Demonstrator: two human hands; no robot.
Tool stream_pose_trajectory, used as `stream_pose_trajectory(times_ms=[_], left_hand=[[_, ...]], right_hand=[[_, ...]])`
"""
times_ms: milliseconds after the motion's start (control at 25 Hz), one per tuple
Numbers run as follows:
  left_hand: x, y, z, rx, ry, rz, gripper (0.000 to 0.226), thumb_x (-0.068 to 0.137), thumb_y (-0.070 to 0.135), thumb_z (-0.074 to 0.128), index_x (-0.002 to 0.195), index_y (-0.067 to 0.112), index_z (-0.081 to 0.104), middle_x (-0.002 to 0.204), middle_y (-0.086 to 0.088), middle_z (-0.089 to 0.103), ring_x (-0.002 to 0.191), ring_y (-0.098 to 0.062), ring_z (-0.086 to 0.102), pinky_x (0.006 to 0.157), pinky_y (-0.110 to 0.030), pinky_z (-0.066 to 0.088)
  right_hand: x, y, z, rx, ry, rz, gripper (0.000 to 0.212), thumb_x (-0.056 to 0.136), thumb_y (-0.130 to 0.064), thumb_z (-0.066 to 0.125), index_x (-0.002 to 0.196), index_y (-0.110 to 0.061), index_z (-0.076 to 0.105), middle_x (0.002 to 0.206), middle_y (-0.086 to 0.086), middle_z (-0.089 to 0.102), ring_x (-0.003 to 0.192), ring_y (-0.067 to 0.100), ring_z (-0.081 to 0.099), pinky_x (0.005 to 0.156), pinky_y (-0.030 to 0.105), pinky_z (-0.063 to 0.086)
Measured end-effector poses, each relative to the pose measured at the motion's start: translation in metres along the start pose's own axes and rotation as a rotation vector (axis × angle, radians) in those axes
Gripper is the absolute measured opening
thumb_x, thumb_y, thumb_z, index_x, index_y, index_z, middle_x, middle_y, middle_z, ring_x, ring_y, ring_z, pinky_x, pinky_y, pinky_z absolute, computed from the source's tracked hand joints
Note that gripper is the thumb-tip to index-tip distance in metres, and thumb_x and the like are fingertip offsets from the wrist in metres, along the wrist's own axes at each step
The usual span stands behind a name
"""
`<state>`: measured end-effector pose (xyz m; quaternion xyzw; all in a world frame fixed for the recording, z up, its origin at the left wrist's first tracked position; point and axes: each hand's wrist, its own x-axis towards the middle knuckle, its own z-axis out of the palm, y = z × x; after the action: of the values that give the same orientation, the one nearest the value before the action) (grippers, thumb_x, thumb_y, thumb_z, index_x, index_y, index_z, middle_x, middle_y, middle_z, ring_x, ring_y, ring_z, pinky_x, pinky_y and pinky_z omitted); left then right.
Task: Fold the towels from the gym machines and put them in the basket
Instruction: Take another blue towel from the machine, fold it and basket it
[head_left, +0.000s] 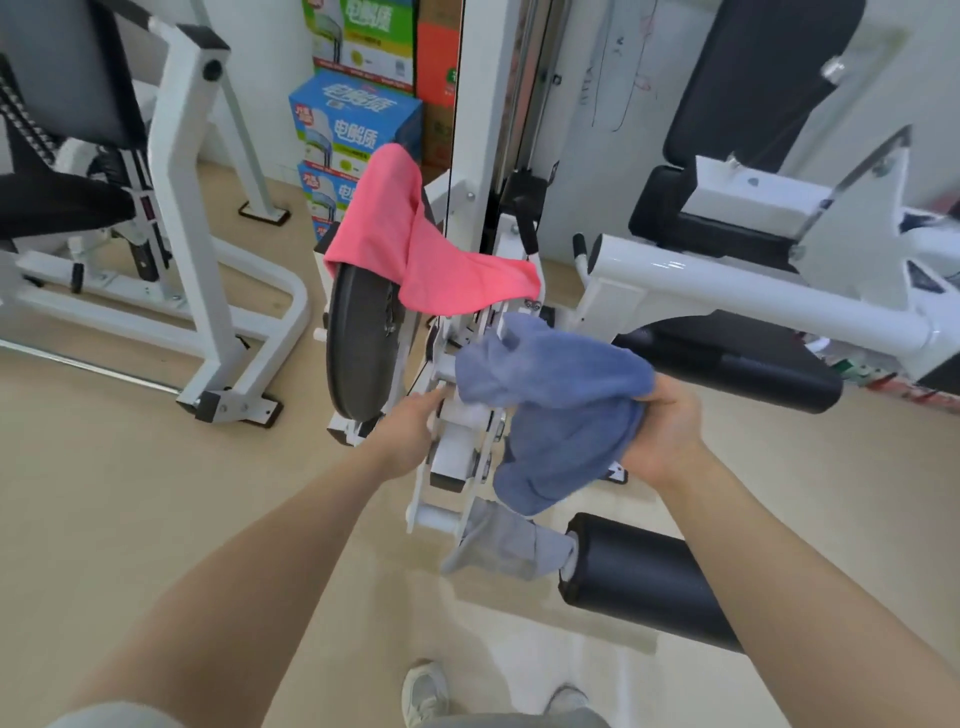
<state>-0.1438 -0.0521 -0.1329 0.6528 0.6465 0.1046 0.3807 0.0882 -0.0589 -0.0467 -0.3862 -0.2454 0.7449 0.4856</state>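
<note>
Seen from the head camera, looking down at two bare forearms reaching into a gym with white exercise machines on a tan floor.

At centre right, the right hand (662, 434) clamps its fingers and thumb on a bunched blue towel (556, 410). The towel is crumpled with no clear long axis; its bulk spreads from the hand toward the left, and a fold hangs down toward the lower centre of the frame.

Just left of it, the left hand (410, 428) reaches toward the white machine frame (457, 441), fingers loosely together and pointing to the upper right; whether they grip anything cannot be told.

Above, in the upper centre, a pink towel (415, 244) lies draped over a dark weight plate (358, 338), its long axis running from upper left down to the right.

Below the blue towel, a grey towel (511, 543) hangs on the machine beside a black foam roller (644, 577), lying roughly left to right.

Blue and green boxes (353, 119) are stacked at the top centre. Two shoes (426, 693) show at the bottom edge.
</note>
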Motion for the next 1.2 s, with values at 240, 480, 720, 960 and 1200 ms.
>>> stream_pose_trajectory(times_ms=[240, 480, 720, 960, 1200], left_hand=[[-0.047, 0.097, 0.015, -0.471, 0.136, 0.29, 0.03, 0.094, -0.002, 0.033, 0.107, 0.008, 0.058, 0.097, -0.002, 0.062, 0.086, -0.001, 0.057, 0.076, -0.002, 0.039], [-0.097, 0.232, 0.103, -0.505, -0.228, 0.465, 0.032, 0.099, 0.016, 0.035, 0.089, -0.003, 0.058, 0.075, -0.005, 0.053, 0.071, -0.012, 0.046, 0.07, -0.025, 0.04], [-0.151, 0.362, 0.221, -0.468, -0.449, 0.488, 0.037, 0.099, 0.028, 0.035, 0.072, 0.017, 0.057, 0.068, 0.008, 0.056, 0.059, 0.003, 0.052, 0.063, -0.01, 0.043], [-0.168, 0.459, 0.334, -0.345, -0.637, 0.511, 0.027, 0.095, 0.03, 0.046, 0.079, 0.018, 0.064, 0.065, 0.015, 0.063, 0.061, 0.005, 0.055, 0.059, -0.009, 0.043], [-0.145, 0.55, 0.414, -0.26, -0.586, 0.633, 0.016, 0.092, 0.024, 0.051, 0.079, 0.016, 0.054, 0.073, 0.007, 0.052, 0.063, 0.001, 0.047, 0.06, -0.01, 0.038]], right_hand=[[-0.065, -0.011, -0.043, 0.05, -0.039, 0.082, 0.046, 0.01, -0.02, 0.087, 0.051, -0.009, 0.069, 0.058, 0.005, 0.067, 0.054, 0.018, 0.066, 0.054, 0.023, 0.055], [-0.137, -0.04, -0.129, 0.438, -0.27, -0.056, 0.027, 0.054, -0.002, 0.08, 0.079, -0.002, 0.069, 0.082, 0.013, 0.066, 0.081, 0.024, 0.066, 0.078, 0.029, 0.054], [-0.27, -0.092, -0.252, 0.003, 0.085, -0.161, 0.022, 0.041, -0.01, 0.074, 0.063, -0.008, 0.07, 0.068, 0.007, 0.068, 0.065, 0.019, 0.068, 0.06, 0.023, 0.056], [-0.369, -0.138, -0.358, -0.265, 0.353, -0.311, 0.017, 0.062, -0.004, 0.048, 0.075, -0.003, 0.059, 0.063, 0.005, 0.065, 0.061, 0.016, 0.062, 0.059, 0.022, 0.051], [-0.411, -0.186, -0.442, -0.399, 0.608, -0.431, 0.022, 0.07, 0.005, 0.049, 0.089, 0.003, 0.059, 0.08, 0.014, 0.062, 0.073, 0.021, 0.058, 0.063, 0.022, 0.049]])
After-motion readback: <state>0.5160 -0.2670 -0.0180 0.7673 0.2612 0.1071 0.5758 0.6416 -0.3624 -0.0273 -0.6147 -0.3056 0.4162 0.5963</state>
